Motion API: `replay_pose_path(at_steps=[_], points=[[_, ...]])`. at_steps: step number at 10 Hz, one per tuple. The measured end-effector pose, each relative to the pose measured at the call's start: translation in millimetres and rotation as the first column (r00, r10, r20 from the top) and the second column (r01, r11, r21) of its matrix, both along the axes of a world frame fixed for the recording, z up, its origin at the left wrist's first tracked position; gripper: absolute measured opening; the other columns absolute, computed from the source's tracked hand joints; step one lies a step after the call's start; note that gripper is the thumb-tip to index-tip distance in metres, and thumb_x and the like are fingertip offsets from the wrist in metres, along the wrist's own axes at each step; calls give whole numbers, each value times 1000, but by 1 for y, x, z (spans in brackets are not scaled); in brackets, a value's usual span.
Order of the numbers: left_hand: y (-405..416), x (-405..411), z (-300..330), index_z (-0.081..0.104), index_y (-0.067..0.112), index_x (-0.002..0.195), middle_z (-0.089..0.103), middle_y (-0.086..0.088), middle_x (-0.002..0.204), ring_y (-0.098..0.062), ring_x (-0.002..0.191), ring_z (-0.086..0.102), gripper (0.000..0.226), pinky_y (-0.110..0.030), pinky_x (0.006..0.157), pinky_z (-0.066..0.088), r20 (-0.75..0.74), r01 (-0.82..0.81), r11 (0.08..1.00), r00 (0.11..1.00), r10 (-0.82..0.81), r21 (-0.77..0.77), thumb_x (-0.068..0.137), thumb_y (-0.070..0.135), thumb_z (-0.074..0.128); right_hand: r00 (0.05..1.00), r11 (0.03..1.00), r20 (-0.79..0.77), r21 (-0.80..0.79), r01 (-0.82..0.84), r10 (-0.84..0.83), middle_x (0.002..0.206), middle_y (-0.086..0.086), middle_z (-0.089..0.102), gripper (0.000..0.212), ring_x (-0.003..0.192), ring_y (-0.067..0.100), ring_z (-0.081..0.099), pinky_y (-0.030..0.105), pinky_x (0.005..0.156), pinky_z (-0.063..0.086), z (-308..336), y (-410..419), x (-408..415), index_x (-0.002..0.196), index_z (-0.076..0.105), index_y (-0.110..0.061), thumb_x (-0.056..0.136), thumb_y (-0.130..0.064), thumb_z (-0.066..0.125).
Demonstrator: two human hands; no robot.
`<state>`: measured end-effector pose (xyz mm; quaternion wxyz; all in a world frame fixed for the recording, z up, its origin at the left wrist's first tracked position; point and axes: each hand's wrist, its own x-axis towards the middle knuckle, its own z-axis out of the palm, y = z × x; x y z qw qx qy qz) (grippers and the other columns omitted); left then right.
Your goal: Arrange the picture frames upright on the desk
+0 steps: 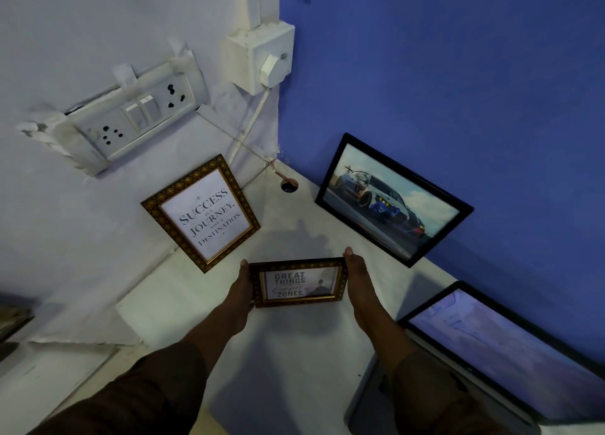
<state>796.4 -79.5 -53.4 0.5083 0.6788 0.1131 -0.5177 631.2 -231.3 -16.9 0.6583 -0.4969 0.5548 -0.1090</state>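
A small gold-patterned frame reading "Great things… zones" [298, 283] stands upright near the middle of the white desk [288, 352]. My left hand [241, 287] grips its left edge and my right hand [355, 284] grips its right edge. Behind it to the left, a larger gold frame reading "Success is a journey" [201, 213] leans upright against the pale wall. To the right, a black frame with a racing car picture [391, 198] leans against the blue wall.
A laptop [510, 352] with a lit screen stands open at the right, against the blue wall. A cable hole [289, 185] sits in the desk's back corner, with wires running up to a socket panel [131, 117] and a wall box [262, 58].
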Motion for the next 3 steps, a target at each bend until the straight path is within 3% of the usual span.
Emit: replay_pose_path(at_steps=[1,2,3], points=[[9,-5,-1,49,10,147,51,-17,150,-32,145,40,74,-47,124,20,43,15,1000,999,-16,26,103,61,18,998,998,9,-30,62,-62,119,1,62,39,94,3,57,18,77,42,3,8,-14,123,50,-29,102,-58,36],[22,-14,-3,54,5,135,50,-18,150,-34,142,42,70,-46,119,24,109,21,997,994,-29,69,105,58,20,995,994,-6,-40,104,-104,134,2,56,40,117,15,53,30,100,32,-3,18,-37,124,46,-35,100,-64,36],[41,-25,-4,37,3,154,39,-17,159,-33,146,37,76,-44,120,26,128,22,997,991,-32,77,104,59,23,992,991,-20,-55,120,-121,138,2,56,50,124,18,50,32,102,31,-15,29,-59,136,44,-35,99,-67,34]])
